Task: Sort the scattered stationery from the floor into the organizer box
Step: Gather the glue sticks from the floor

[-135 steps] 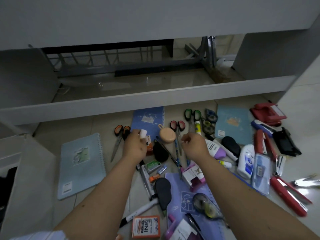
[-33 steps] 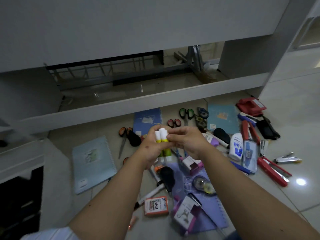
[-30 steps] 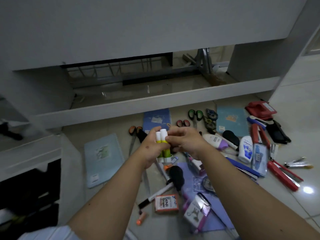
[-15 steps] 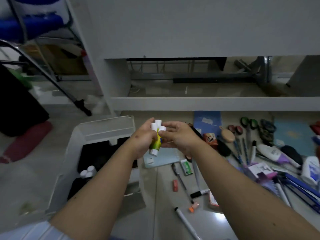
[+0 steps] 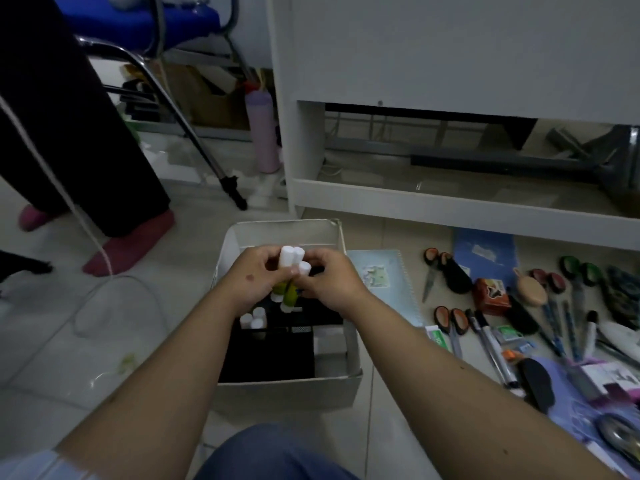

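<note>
My left hand [image 5: 255,277] and my right hand [image 5: 328,278] together grip a bunch of glue sticks [image 5: 292,263], white caps up and yellow-green bodies below. They hold it directly above the organizer box [image 5: 341,388], a pale box with black inner compartments. Three white-capped glue sticks [image 5: 254,317] stand inside a rear-left compartment. More stationery lies scattered on the floor to the right: scissors [image 5: 437,271], pens [image 5: 491,344], a small orange box [image 5: 491,295].
A light blue notebook [image 5: 384,282] lies right of the box. A white desk frame [image 5: 450,202] runs behind. A person's legs in pink socks [image 5: 131,242] stand at left beside a chair leg [image 5: 194,143] and a white cable [image 5: 86,237].
I turned left from the stationery pile toward the box. Both hands carried the glue sticks from over the pile to above the box's compartments.
</note>
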Motion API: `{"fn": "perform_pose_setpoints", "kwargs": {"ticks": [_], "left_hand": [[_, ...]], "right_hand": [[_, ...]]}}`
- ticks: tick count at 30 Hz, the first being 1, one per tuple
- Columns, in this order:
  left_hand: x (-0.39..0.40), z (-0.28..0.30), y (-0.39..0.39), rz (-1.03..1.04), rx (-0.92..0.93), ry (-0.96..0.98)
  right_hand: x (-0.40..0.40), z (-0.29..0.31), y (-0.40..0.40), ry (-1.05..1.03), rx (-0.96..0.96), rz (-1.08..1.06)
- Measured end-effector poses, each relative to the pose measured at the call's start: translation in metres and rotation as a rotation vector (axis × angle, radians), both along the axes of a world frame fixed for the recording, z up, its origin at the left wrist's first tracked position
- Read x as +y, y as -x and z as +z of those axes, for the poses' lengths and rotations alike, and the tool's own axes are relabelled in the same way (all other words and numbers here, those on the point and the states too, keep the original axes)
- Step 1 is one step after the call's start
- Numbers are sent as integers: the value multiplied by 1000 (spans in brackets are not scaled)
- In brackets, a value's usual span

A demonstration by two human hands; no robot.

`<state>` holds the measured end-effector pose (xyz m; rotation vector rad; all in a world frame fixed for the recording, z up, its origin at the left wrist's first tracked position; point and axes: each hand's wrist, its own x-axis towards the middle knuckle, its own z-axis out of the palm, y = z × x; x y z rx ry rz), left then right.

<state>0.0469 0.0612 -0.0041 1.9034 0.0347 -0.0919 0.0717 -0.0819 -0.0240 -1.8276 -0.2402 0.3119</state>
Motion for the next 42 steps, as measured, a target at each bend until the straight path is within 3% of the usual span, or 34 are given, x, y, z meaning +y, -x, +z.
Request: {"fn": "perform_pose_setpoints", "kwargs": {"ticks": [6, 21, 33, 37, 42], "left_hand": [[13, -17, 2, -8, 9, -174], [25, -13, 9, -131, 45, -171], [25, -21, 13, -203, 11, -465], [28, -27, 15, -161, 75, -434], [36, -34, 19, -78, 11, -463]], "right_hand": [[7, -16, 1, 184, -40, 84], [5, -17, 6, 209, -19, 176], [9, -25, 12, 207, 43, 213], [12, -25, 15, 211, 88, 210], [16, -31, 19, 261, 105, 151]]}}
